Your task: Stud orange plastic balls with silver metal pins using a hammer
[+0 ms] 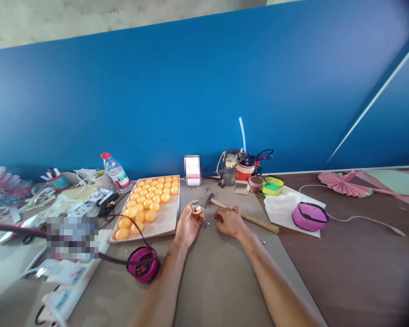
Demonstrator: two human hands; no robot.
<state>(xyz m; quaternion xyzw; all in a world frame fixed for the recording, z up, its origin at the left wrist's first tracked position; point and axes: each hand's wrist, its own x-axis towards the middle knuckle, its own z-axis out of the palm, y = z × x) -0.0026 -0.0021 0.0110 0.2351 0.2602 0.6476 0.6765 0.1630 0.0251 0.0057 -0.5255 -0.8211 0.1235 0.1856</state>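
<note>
My left hand point(188, 223) is curled around a small decorated ball point(196, 208), held palm up just above the grey table mat point(218, 272). My right hand point(229, 221) rests knuckles-up on the mat with fingers bent, pinching something too small to make out. A wooden-handled hammer point(245, 216) lies just behind the right hand, its metal head pointing toward the ball. Tiny dark bits are scattered on the mat between the two hands.
A tray point(163, 222) of several orange balls sits left of the hands. A magenta pouch point(143, 264) with a cord lies at front left, another pouch point(309, 216) on white paper at right. Water bottle point(116, 171), cups and wires point(241, 167) line the blue wall.
</note>
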